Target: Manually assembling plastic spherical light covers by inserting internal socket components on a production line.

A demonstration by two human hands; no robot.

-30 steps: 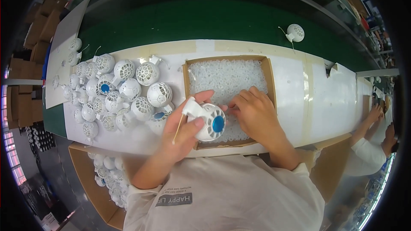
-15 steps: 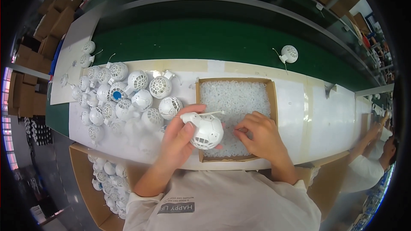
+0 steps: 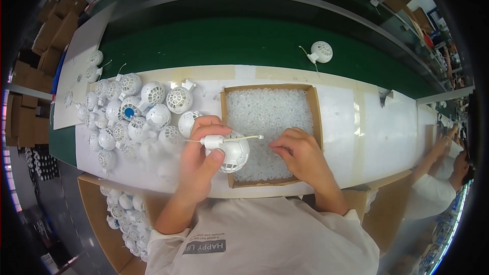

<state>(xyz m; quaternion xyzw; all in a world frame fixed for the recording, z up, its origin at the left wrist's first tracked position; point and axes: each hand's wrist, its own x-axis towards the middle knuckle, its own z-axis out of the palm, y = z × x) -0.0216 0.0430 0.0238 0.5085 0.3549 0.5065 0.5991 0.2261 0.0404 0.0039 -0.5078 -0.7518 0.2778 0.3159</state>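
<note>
My left hand [image 3: 198, 168] is closed round a white ball-shaped plastic housing [image 3: 238, 154] with cut-out slots. A square neck on the ball faces up, and a thin pale wire [image 3: 242, 138] with a small white connector runs from it to the right. Fingers pinched together, my right hand [image 3: 304, 159] hovers over the right part of a shallow cardboard box [image 3: 318, 122]. Whatever sits between its fingertips is too small to make out. Inside the box lie many small clear plastic rings [image 3: 267, 107].
Many similar white balls [image 3: 179, 100] cluster on the left of the white bench. One ball with wires [image 3: 321, 52] rests on the green belt [image 3: 214, 40] behind. A carton of balls [image 3: 91, 193] stands below left. Another person [image 3: 433, 188] works at far right.
My left hand has turned the ball so its neck and wire face up more. The right hand remains pinched over the box. On the belt, the lone ball has shifted left.
</note>
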